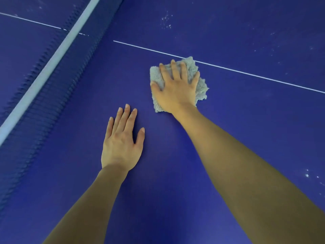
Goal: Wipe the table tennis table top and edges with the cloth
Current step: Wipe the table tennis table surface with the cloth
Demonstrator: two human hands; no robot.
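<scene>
The cloth (pixel 201 90) looks soft and light, and it touches the white line (pixel 246 72). The right hand (pixel 175 88) presses it with straight fingers, a good hold. The left hand (pixel 121 143) rests released on the counter (pixel 167 176).

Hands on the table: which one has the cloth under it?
The right hand, its fingers spread flat over the grey cloth at the white line. The left hand lies flat on the bare table top, apart from the cloth.
</scene>
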